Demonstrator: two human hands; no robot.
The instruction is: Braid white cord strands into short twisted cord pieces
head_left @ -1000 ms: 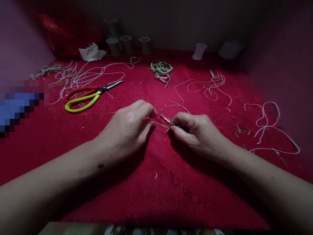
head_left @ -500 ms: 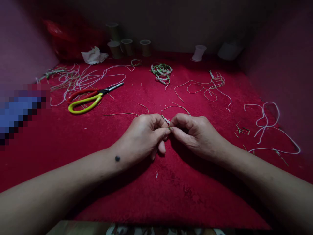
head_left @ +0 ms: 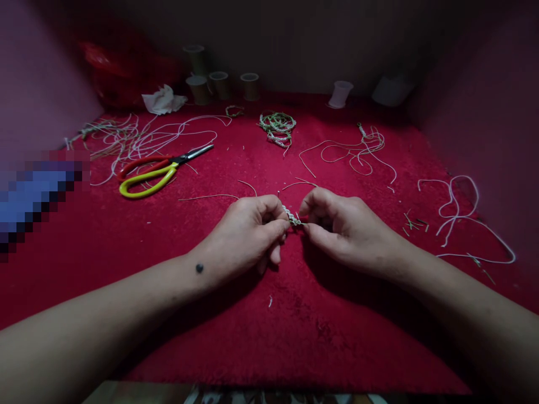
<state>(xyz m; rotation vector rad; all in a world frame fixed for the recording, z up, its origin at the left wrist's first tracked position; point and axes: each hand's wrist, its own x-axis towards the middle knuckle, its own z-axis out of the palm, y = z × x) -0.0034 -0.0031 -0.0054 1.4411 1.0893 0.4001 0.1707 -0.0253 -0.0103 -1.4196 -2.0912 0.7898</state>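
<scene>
My left hand (head_left: 248, 235) and my right hand (head_left: 345, 230) meet over the middle of a red cloth (head_left: 295, 325). Both pinch a short knotted cord braid (head_left: 291, 216), white and green, that spans the small gap between their fingertips. Thin cord ends (head_left: 301, 183) trail from the braid away from me across the cloth. The fingers of both hands are curled and closed on the braid.
Scissors (head_left: 155, 171) with red and yellow handles lie at the left among loose white cords (head_left: 138, 137). A coil of braided cord (head_left: 277, 123) lies ahead, more cords (head_left: 357, 148) to the right and far right (head_left: 458, 216). Spools (head_left: 219, 84) and crumpled paper (head_left: 162, 101) stand at the back.
My left hand moved right and closed in on my right hand. Both now pinch the braid close together, and the braid shows between the fingertips.
</scene>
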